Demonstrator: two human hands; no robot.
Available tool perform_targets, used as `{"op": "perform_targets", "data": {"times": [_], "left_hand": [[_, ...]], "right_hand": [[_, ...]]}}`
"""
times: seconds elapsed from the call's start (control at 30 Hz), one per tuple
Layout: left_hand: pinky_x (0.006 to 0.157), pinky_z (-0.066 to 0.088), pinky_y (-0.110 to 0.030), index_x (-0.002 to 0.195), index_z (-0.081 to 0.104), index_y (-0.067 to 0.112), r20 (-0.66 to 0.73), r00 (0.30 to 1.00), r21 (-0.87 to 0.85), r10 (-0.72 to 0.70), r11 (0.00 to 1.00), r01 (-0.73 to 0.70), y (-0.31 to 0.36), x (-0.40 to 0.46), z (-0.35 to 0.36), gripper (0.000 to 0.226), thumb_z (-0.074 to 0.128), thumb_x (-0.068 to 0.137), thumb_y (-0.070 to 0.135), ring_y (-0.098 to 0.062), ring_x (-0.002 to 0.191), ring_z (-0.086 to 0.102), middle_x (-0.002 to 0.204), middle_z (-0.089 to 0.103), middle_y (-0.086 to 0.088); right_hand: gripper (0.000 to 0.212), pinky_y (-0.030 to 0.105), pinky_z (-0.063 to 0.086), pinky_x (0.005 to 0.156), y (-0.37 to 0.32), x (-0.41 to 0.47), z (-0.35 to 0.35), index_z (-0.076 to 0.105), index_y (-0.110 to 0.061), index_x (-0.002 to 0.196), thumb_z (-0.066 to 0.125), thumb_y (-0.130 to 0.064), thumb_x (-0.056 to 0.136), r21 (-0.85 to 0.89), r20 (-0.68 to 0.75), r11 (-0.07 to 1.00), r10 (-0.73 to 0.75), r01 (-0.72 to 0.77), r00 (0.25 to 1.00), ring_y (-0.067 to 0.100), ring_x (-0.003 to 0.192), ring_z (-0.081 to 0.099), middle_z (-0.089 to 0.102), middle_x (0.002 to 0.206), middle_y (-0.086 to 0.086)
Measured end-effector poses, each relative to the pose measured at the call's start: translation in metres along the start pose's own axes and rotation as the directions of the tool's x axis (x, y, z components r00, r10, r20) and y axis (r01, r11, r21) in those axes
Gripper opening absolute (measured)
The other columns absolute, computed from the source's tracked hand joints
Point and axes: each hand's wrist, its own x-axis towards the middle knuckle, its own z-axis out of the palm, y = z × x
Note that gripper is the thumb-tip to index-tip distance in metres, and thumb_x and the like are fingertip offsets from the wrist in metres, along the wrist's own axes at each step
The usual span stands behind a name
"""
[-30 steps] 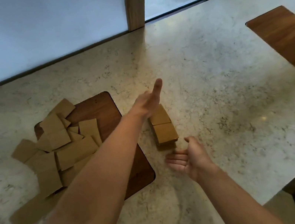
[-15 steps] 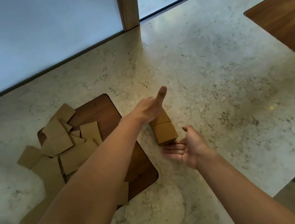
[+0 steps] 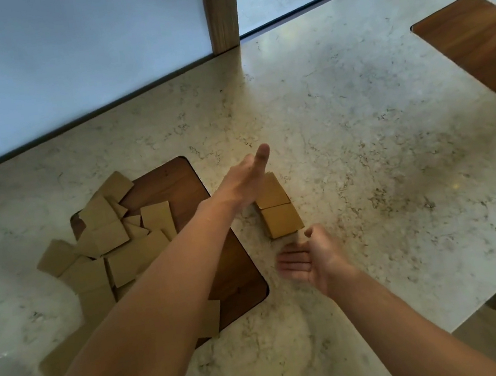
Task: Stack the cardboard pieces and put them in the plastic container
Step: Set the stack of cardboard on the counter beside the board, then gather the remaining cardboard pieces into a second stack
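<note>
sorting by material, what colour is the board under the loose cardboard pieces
Dark brown wood grain, set into the pale marbled counter. The board shows in the head view, the only view.

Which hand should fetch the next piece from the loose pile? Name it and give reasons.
Left. The left hand rests against the small stack, with its arm lying over the loose pile. The right hand is open, on the stack's near side, away from the pile.
</note>
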Motion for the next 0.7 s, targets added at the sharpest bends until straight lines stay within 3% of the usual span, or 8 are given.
{"op": "perform_targets", "data": {"times": [0.13, 0.2, 0.27, 0.33, 0.43, 0.57, 0.63, 0.7], "left_hand": [[0.107, 0.027, -0.037, 0.163, 0.027, 0.010, -0.135, 0.989, 0.008, 0.053, 0.999, -0.052, -0.019, -0.029, -0.017, 0.089, 0.014, 0.102, 0.073, -0.031, 0.153, 0.033, 0.168, 0.034, -0.014], [0.116, 0.031, -0.043, 0.158, 0.037, 0.004, -0.223, 0.971, 0.047, 0.086, 0.996, -0.077, -0.034, -0.051, -0.023, 0.080, 0.018, 0.107, 0.064, -0.033, 0.149, 0.039, 0.162, 0.043, -0.018], [0.110, 0.040, -0.052, 0.150, 0.046, 0.001, -0.301, 0.949, 0.059, 0.099, 0.995, -0.085, -0.056, -0.081, -0.027, 0.073, 0.022, 0.110, 0.056, -0.039, 0.138, 0.049, 0.151, 0.051, -0.024], [0.096, 0.045, -0.041, 0.147, 0.050, 0.008, -0.392, 0.918, -0.005, 0.066, 0.997, -0.074, -0.080, -0.114, -0.026, 0.064, 0.028, 0.109, 0.056, -0.032, 0.124, 0.057, 0.141, 0.057, -0.018], [0.084, 0.045, -0.033, 0.141, 0.054, 0.013, -0.532, 0.845, -0.146, -0.053, 0.989, -0.030, -0.126, -0.170, -0.027, 0.047, 0.044, 0.109, 0.046, -0.022, 0.107, 0.063, 0.123, 0.065, -0.009], [0.071, 0.044, -0.023, 0.124, 0.065, 0.015, -0.686, 0.689, -0.213, -0.235, 0.970, 0.119, -0.177, -0.231, -0.016, 0.025, 0.054, 0.106, 0.028, -0.006, 0.083, 0.059, 0.099, 0.066, 0.005], [0.073, 0.047, -0.027, 0.116, 0.066, 0.016, -0.679, 0.646, -0.332, -0.349, 0.931, 0.154, -0.195, -0.256, -0.008, 0.016, 0.057, 0.104, 0.022, -0.014, 0.086, 0.064, 0.098, 0.069, 0.000], [0.070, 0.050, -0.027, 0.107, 0.065, 0.018, -0.636, 0.644, -0.430, -0.424, 0.889, 0.160, -0.208, -0.274, 0.000, 0.009, 0.057, 0.105, 0.019, -0.019, 0.084, 0.065, 0.096, 0.071, -0.004]], "right_hand": [[0.037, 0.039, 0.062, 0.079, 0.029, -0.009, 0.024, 0.066, 0.007, 0.113, 0.042, -0.022, 0.107, -0.247, 0.054, 0.957, -0.145, 0.154, 0.988, 0.032, 0.096, 0.072, 0.073, 0.106, 0.022], [0.030, 0.039, 0.061, 0.086, 0.037, -0.012, 0.038, 0.069, 0.001, 0.112, 0.047, -0.019, 0.106, -0.389, 0.099, 0.877, -0.266, 0.283, 0.959, 0.027, 0.097, 0.072, 0.074, 0.105, 0.015], [0.022, 0.043, 0.060, 0.092, 0.042, -0.019, 0.053, 0.073, -0.012, 0.098, 0.054, -0.021, 0.103, -0.524, 0.158, 0.746, -0.388, 0.411, 0.908, 0.024, 0.095, 0.073, 0.076, 0.097, 0.008], [0.019, 0.041, 0.061, 0.086, 0.046, -0.025, 0.065, 0.074, -0.020, 0.092, 0.058, -0.024, 0.101, -0.630, 0.226, 0.598, -0.469, 0.495, 0.854, 0.020, 0.088, 0.073, 0.077, 0.090, 0.003], [0.015, 0.021, 0.053, 0.067, 0.064, -0.030, 0.088, 0.073, -0.024, 0.107, 0.063, -0.030, 0.099, -0.770, 0.388, 0.267, -0.526, 0.580, 0.757, 0.006, 0.083, 0.066, 0.072, 0.095, -0.008], [0.042, 0.030, 0.046, 0.095, 0.096, -0.022, 0.108, 0.064, -0.023, 0.127, 0.073, -0.041, 0.090, -0.793, 0.591, -0.128, -0.394, 0.595, 0.703, 0.018, 0.114, 0.051, 0.054, 0.122, 0.001], [0.057, 0.041, 0.041, 0.105, 0.113, -0.019, 0.116, 0.057, -0.025, 0.135, 0.073, -0.050, 0.086, -0.773, 0.634, -0.326, -0.345, 0.545, 0.693, 0.028, 0.125, 0.042, 0.048, 0.134, 0.006], [0.064, 0.047, 0.040, 0.106, 0.126, -0.018, 0.121, 0.052, -0.027, 0.139, 0.072, -0.053, 0.084, -0.756, 0.644, -0.447, -0.371, 0.479, 0.669, 0.031, 0.127, 0.042, 0.047, 0.138, 0.005]]}}
